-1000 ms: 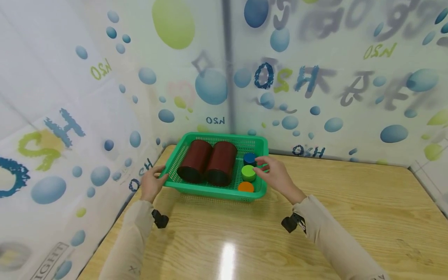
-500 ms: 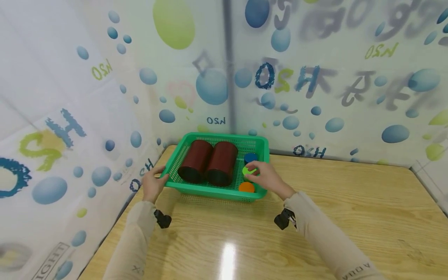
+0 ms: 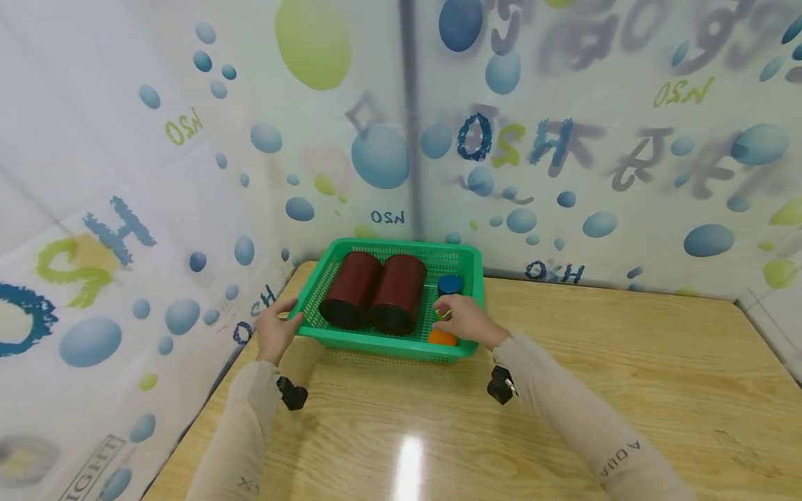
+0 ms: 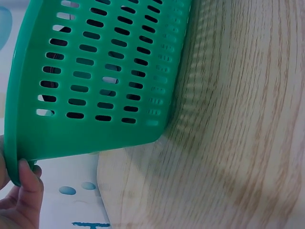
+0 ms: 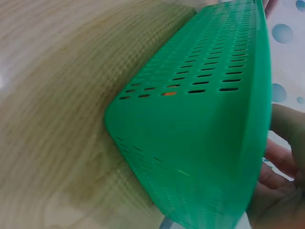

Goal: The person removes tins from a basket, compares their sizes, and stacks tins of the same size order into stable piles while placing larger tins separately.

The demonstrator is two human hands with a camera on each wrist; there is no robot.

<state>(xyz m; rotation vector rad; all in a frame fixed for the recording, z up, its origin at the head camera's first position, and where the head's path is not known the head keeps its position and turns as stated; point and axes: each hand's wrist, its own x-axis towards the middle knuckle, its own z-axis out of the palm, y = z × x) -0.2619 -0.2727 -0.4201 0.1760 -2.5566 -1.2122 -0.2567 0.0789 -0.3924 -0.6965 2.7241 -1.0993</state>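
Steadily, the left hand (image 3: 274, 332) pinches the basket (image 3: 376, 342) at its rim while the right hand (image 3: 466, 320), fingers curled, seems to pinch the green cap (image 3: 443, 315) inside, between the blue cap (image 3: 450, 284) and the orange cap (image 3: 442, 338), where a narrow, upright grip should spare both neighbours.

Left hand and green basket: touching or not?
Touching. The left wrist view shows it: the left hand grips the green basket at the rim's corner, a digit pressed against the rim.
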